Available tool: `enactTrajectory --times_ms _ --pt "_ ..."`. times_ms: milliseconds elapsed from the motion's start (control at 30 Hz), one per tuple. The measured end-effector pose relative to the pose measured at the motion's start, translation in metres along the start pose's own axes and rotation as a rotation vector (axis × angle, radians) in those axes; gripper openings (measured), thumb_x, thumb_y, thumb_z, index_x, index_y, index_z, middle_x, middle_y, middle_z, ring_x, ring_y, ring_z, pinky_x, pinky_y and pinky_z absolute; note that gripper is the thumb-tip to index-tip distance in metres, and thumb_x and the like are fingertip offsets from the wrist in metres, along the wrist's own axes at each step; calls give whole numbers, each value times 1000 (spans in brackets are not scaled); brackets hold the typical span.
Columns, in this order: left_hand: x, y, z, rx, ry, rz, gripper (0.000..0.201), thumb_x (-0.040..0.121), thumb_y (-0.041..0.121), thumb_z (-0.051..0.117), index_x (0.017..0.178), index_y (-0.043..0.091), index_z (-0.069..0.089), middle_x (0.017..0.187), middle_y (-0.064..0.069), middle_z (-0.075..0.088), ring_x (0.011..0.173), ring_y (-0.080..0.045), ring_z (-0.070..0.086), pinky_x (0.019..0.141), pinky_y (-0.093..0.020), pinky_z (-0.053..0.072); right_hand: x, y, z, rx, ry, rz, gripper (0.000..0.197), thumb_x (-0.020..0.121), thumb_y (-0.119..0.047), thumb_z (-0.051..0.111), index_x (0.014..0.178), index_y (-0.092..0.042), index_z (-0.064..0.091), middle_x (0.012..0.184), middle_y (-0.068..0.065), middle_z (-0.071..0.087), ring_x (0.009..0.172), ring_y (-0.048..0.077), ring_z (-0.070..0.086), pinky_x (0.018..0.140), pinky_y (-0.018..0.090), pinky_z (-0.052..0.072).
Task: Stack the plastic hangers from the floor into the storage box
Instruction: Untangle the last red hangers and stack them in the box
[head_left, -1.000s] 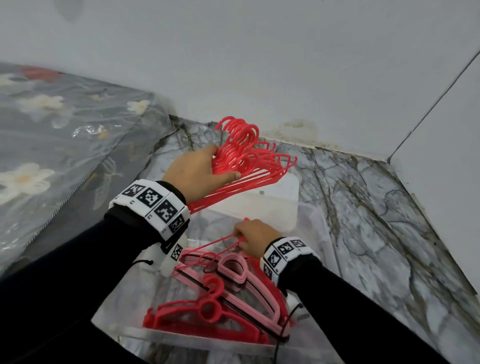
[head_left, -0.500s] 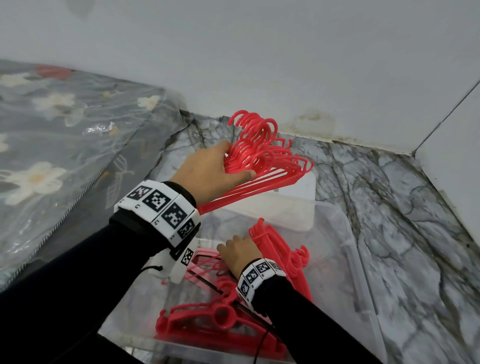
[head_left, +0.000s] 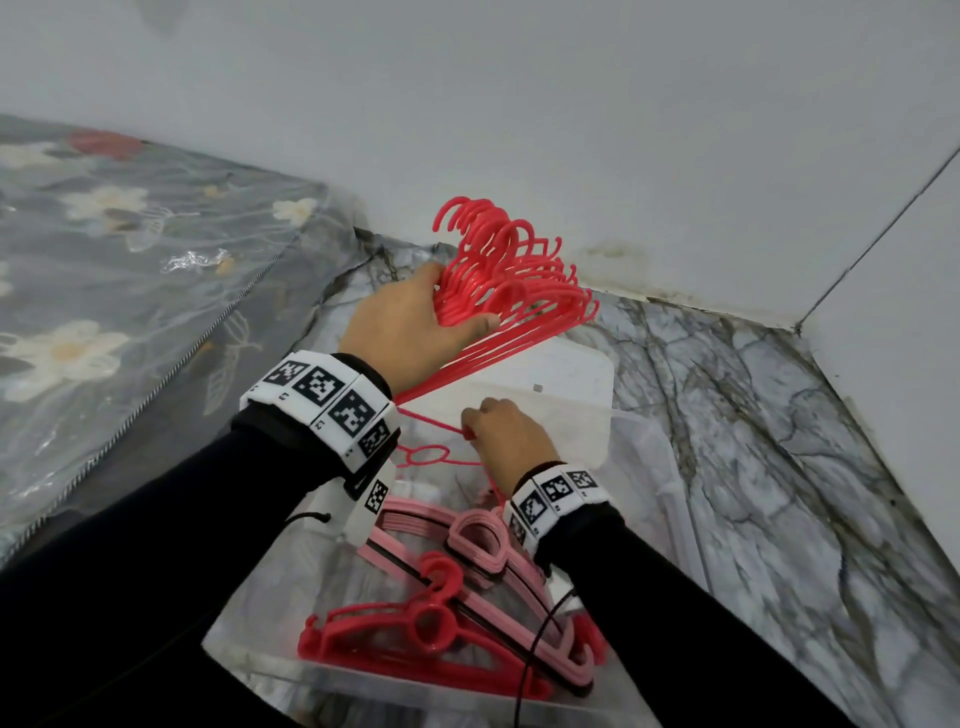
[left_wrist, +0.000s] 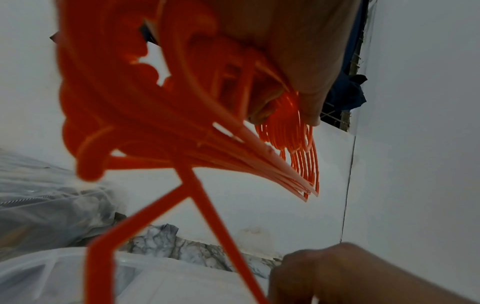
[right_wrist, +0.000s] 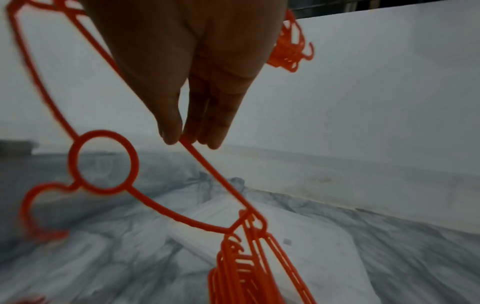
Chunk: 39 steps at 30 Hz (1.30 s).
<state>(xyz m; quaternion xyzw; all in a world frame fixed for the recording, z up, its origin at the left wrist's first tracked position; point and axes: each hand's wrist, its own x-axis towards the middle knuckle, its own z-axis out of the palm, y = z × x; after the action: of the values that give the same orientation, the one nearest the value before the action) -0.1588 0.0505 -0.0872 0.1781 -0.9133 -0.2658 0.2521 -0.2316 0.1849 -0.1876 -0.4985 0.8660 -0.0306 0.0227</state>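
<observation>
My left hand (head_left: 453, 307) grips a bundle of thin red hangers (head_left: 519, 280) by their necks above the far end of the clear storage box (head_left: 675, 499). In the left wrist view the bundle of red hangers (left_wrist: 145, 123) fans out under my fingers (left_wrist: 298, 67). Just below, my right hand (head_left: 470, 428) pinches the bar of a single thin red hanger (head_left: 423, 457) that still hangs at the bundle's lower end. The right wrist view shows my thumb and fingertips (right_wrist: 171, 135) closed on that single hanger (right_wrist: 103, 162). Pink hangers (head_left: 472, 535) and thick red hangers (head_left: 431, 629) lie stacked in the box.
A translucent lid (head_left: 550, 384) leans at the box's far end. The box stands on a marble-pattern floor (head_left: 753, 467) in a corner of white walls (head_left: 571, 130). A plastic-wrapped floral mattress (head_left: 114, 270) lies to the left. A black cable (head_left: 530, 670) trails over the box's near edge.
My right hand dipped low into the box among the stacked hangers, then rose and now pinches another single hanger under the bundle. The left hand keeps its grip on the bundle.
</observation>
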Motion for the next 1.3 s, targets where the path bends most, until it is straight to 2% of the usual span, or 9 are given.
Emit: enactTrajectory --times_ms 133,333,500,600,667,933,1033,1167,1300 --pt "0 9 -6 -74 74 8 58 76 69 59 109 22 55 89 11 63 82 -15 61 72 -29 45 -21 24 -30 51 37 74 21 89 -1 48 105 -11 57 106 12 57 102 31 52 84 40 45" --pt "0 20 -17 -250 197 -57 59 69 73 60 103 25 57 82 14 65 76 -5 62 70 -29 48 -68 64 -59 110 87 302 15 89 -7 53 102 -9 61 105 12 63 100 30 56 81 34 41" --pt "2 17 -14 -272 228 -117 61 64 75 63 103 27 58 84 15 64 77 -6 61 69 -28 46 -92 83 -77 545 295 535 8 83 6 61 86 -1 64 84 21 64 77 31 65 80 44 53" --pt "2 13 -10 -213 210 -129 66 62 77 63 105 27 58 88 12 63 80 -11 60 71 -28 44 -96 86 -88 870 387 596 19 84 11 59 76 -6 58 77 19 59 60 20 62 63 27 58" --pt "2 12 -8 -184 192 -132 69 62 79 62 106 26 58 91 10 65 82 -14 61 72 -29 45 -94 85 -93 926 415 593 17 85 10 59 79 -6 58 77 18 60 60 20 63 63 25 58" --pt "0 11 -4 -155 188 -115 60 65 75 63 100 26 58 84 12 64 76 -12 60 68 -29 43 -84 86 -79 669 370 583 12 83 8 61 81 -3 64 62 2 51 64 25 64 68 35 59" --pt "-1 10 -4 -159 189 -111 58 66 72 64 99 26 58 84 12 64 75 -11 60 67 -28 40 -84 87 -66 561 315 599 8 83 6 61 82 -2 65 66 5 56 76 31 67 76 44 56" --pt "-1 10 -4 -148 175 -105 60 67 72 65 103 24 59 88 8 66 77 -13 61 68 -29 43 -84 87 -52 450 242 631 8 82 0 63 83 -6 68 82 11 68 80 25 68 72 28 51" --pt "-2 11 -1 -136 151 -102 59 68 71 66 103 24 58 86 8 66 79 -16 62 70 -31 46 -82 83 -43 428 157 599 11 82 2 60 84 -5 69 88 15 69 85 27 66 81 37 53"
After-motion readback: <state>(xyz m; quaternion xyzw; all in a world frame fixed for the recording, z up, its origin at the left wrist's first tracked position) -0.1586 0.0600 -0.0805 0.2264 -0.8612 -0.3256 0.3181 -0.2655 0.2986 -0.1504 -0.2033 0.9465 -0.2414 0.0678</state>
